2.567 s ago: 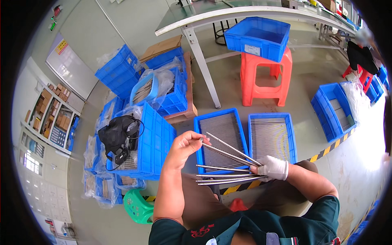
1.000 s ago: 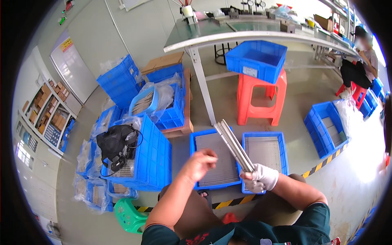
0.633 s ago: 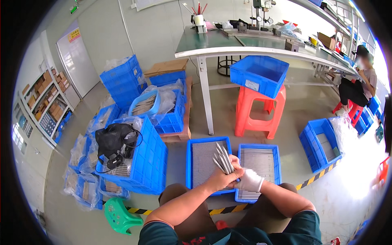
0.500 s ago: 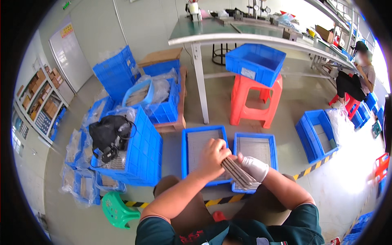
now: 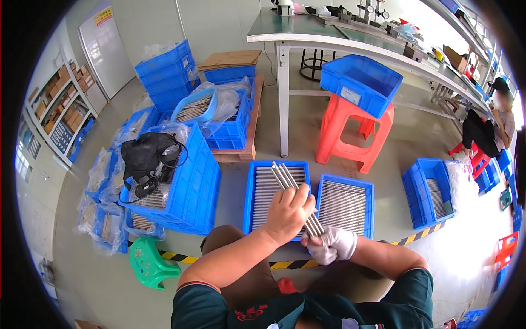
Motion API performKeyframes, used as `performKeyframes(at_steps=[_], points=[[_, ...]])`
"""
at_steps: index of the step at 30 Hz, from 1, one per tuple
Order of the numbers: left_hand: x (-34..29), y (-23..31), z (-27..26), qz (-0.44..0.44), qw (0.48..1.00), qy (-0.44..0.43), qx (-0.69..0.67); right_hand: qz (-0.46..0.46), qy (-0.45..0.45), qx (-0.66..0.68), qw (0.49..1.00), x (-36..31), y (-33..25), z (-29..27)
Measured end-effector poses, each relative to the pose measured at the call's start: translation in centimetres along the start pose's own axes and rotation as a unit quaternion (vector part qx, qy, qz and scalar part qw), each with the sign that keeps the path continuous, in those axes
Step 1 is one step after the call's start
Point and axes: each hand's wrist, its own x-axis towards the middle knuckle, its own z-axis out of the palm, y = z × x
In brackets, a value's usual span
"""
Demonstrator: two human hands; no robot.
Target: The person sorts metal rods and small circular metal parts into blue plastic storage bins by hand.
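While both hands sit low-centre in the head view, I see the bare left hand (image 5: 289, 213) curled around a bundle of thin grey metal rods (image 5: 296, 197), fingers wrapped over the middle of the bundle. White-gloved right hand (image 5: 335, 245) is closed on the lower end of the same rods, just at 4 o'clock from the left hand, the two nearly touching. Rods are bunched tight, not fanned, tilted with the free ends pointing to about 11 o'clock, tips over the left blue tray (image 5: 249, 192). That tray is on the floor straight ahead at 12 o'clock of the hands and is filled with rows of similar rods; the second blue tray (image 5: 371, 211) sits touching it on the right side, at about 1 o'clock, also loaded with rods. Red plastic stool (image 5: 353, 134) further out at 12–1 o'clock carries a blue bin (image 5: 360, 82), parked under the edge of a green-topped workbench (image 5: 307, 35). At 10 o'clock a big blue crate (image 5: 192, 183) holds a black bag (image 5: 143, 156) with cables on top; more blue crates stacked behind it, some with plastic liners. Green stool (image 5: 149, 263) at 8–9 o'clock beside my left forearm. Yellow-black floor tape (image 5: 285, 265) runs under the hands. Another blue tray (image 5: 430, 192) well apart at 3 o'clock. A second person sits at the far right edge near 2 o'clock; their hands I cannot make out.
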Motion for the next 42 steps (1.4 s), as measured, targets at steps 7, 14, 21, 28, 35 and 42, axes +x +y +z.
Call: performKeyframes(at_steps=[7,14,21,28,35,42], points=[[-2.6,-6.4,1.7,-0.493,0.678,-0.064,-0.542,-0.095,0.501,-0.539,0.671,-1.2,-3.0,-2.3],[-2.3,-6.6,0.4,-0.553,0.420,-0.019,-0.720,-0.274,0.503,-0.454,0.682,-4.6,-3.4,-1.1],[-1.0,-6.2,-1.8,-0.526,0.409,-0.022,-0.745,-0.265,0.544,-0.486,0.630,-3.8,-3.0,-0.1],[-1.1,-6.4,-1.9,-0.480,0.484,-0.047,-0.730,-0.299,0.513,-0.633,0.497,-3.5,-2.3,-0.2],[-1.4,-6.9,-2.0,-0.454,0.521,-0.065,-0.720,-0.295,0.517,-0.697,0.400,-3.8,-2.4,1.0],[-1.6,-6.5,-2.0,-0.398,0.643,-0.068,-0.651,-0.306,0.505,-0.660,0.464,-3.8,-2.2,0.0]])
